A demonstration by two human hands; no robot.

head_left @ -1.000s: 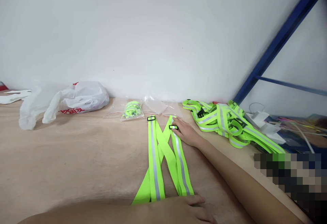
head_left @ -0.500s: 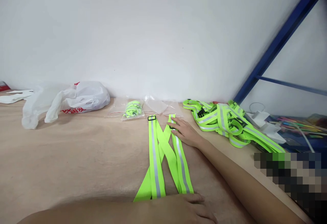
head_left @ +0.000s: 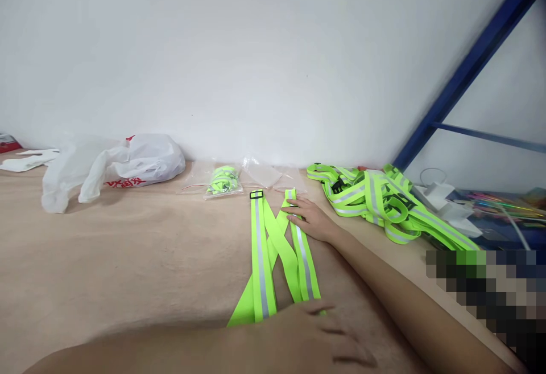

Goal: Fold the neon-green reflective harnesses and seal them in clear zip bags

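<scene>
A neon-green reflective harness (head_left: 257,260) lies flat, its straps crossing in the middle, each with a silver stripe. A black slider buckle (head_left: 256,194) sits at the top of its left strap. My right hand (head_left: 311,218) rests with fingers stretched over the top of the right strap, covering part of it. Across the lower straps reaches my left hand (head_left: 319,337), palm down with fingers spread; it hides the harness's near end.
Behind lie a clear bag (head_left: 224,181) with a folded green harness inside and flat clear bags (head_left: 260,175). A heap of green reflective straps (head_left: 371,194) is at right. A white plastic bag (head_left: 149,160) stands at left. A blue metal frame (head_left: 464,72) rises at right.
My left hand has shifted slightly up and to the right over the lower straps, its fingers more spread. My right hand stays at the top of the right strap.
</scene>
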